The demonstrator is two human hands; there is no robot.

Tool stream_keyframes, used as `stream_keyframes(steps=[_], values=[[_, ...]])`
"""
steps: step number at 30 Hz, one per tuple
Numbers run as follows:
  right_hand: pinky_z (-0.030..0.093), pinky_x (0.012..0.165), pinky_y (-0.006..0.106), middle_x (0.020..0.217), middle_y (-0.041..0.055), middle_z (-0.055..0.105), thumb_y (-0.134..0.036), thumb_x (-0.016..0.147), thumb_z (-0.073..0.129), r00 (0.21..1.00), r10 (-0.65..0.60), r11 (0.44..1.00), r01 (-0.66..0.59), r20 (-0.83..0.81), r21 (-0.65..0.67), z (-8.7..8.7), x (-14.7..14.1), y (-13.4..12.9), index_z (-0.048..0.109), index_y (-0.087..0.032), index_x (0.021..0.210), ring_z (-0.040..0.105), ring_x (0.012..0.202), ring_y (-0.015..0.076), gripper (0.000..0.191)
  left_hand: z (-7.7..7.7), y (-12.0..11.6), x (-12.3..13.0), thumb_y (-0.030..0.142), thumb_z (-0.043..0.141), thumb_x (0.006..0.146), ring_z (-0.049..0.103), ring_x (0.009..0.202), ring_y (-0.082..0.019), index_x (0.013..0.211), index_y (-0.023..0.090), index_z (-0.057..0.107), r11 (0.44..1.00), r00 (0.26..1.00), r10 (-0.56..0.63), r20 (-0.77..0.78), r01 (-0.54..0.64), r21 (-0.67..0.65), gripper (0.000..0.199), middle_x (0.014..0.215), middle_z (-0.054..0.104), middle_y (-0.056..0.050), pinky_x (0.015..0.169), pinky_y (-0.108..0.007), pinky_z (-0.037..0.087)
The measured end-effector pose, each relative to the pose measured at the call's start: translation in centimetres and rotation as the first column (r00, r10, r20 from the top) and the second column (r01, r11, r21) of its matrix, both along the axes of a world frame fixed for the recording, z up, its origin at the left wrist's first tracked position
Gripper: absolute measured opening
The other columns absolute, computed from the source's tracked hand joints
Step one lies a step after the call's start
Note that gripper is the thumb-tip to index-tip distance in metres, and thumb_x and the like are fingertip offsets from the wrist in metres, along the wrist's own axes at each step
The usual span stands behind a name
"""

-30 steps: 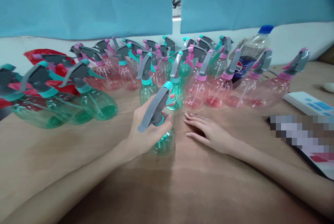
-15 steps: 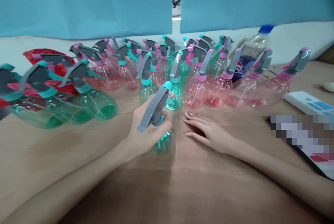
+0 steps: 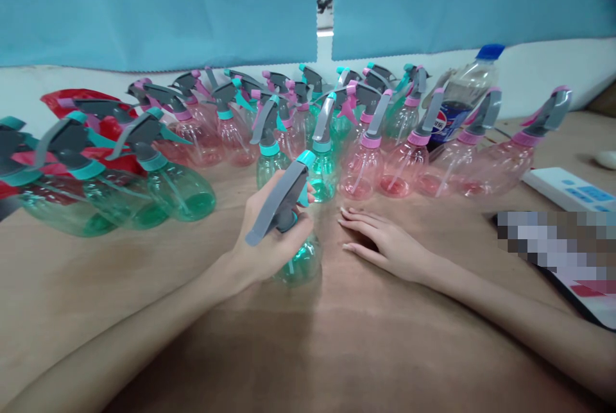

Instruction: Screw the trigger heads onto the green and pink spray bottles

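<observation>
My left hand [image 3: 267,236] is wrapped round the neck of a green spray bottle [image 3: 303,262] with a grey and teal trigger head. The bottle stands on the wooden table [image 3: 366,336], its nozzle facing away from me, and the palm and fingers partly cover it. To its right, my right hand [image 3: 385,243] lies on the tabletop with its fingers stretched out and apart, holding nothing. Just beyond the hands stand another green spray bottle [image 3: 322,172] and a pink spray bottle [image 3: 362,176].
Several pink and green spray bottles fill the back, and several green ones [image 3: 183,192] stand at left before a red plastic bag [image 3: 79,105]. A cola bottle [image 3: 452,115], a white device with blue buttons [image 3: 572,188] and a blurred-out flat object [image 3: 558,259] are at right.
The trigger head of the held spray bottle has shifted slightly left, along with my left hand. My right hand stays where it was.
</observation>
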State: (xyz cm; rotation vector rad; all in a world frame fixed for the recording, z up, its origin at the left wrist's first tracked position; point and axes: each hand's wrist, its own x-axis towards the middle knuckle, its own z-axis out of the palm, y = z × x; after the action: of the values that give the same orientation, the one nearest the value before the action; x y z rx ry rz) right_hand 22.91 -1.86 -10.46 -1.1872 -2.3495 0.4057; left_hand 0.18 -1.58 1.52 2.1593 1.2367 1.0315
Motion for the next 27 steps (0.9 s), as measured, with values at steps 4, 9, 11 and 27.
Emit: stream_keyframes(steps=[4,9,11,27], values=[[0.041,0.107,0.052,0.14,0.0104,0.054,-0.046,0.094,0.049,1.0,0.001,1.0,-0.001,-0.011,0.007,-0.1,0.0,0.0,0.053,-0.024,0.135,0.046,0.133,0.0292,0.047,0.1,0.1,0.1,0.02,0.047,0.07,0.053,0.061,-0.013,0.084,0.022,0.047,0.999,0.998,-0.037,0.054,0.039,-0.033,0.014,0.076,0.057,0.0,0.056,-0.026,0.049],[0.041,0.108,0.051,0.142,0.0109,0.053,-0.046,0.094,0.048,1.0,0.0,1.0,0.0,0.015,0.0,-0.1,0.0,0.0,0.052,-0.022,0.136,0.045,0.134,0.0281,0.048,-0.2,0.0,0.0,0.021,0.049,0.069,0.05,0.056,-0.013,0.085,0.022,0.046,0.994,0.997,-0.045,0.064,0.051,-0.099,0.017,0.073,0.057,0.0,0.053,-0.026,0.047],[0.04,0.109,0.05,0.142,0.011,0.053,-0.046,0.094,0.048,1.0,-0.001,1.0,0.001,0.016,-0.004,-0.1,0.0,0.0,0.052,-0.022,0.136,0.045,0.134,0.0279,0.048,-0.5,0.0,-0.1,0.021,0.05,0.071,0.054,0.06,-0.015,0.094,0.021,0.05,0.993,0.997,-0.046,0.057,0.052,-0.105,0.023,0.076,0.06,0.0,0.058,-0.028,0.049],[0.04,0.109,0.05,0.141,0.0115,0.053,-0.046,0.095,0.048,1.0,0.002,1.0,-0.002,0.024,0.002,-0.1,0.0,0.0,0.052,-0.021,0.136,0.045,0.134,0.0278,0.048,-1.4,0.2,-0.3,0.025,0.053,0.079,0.063,0.069,-0.017,0.108,0.023,0.056,1.0,1.0,0.02,-0.003,-0.02,-0.012,0.029,0.083,0.066,0.001,0.067,-0.029,0.055]])
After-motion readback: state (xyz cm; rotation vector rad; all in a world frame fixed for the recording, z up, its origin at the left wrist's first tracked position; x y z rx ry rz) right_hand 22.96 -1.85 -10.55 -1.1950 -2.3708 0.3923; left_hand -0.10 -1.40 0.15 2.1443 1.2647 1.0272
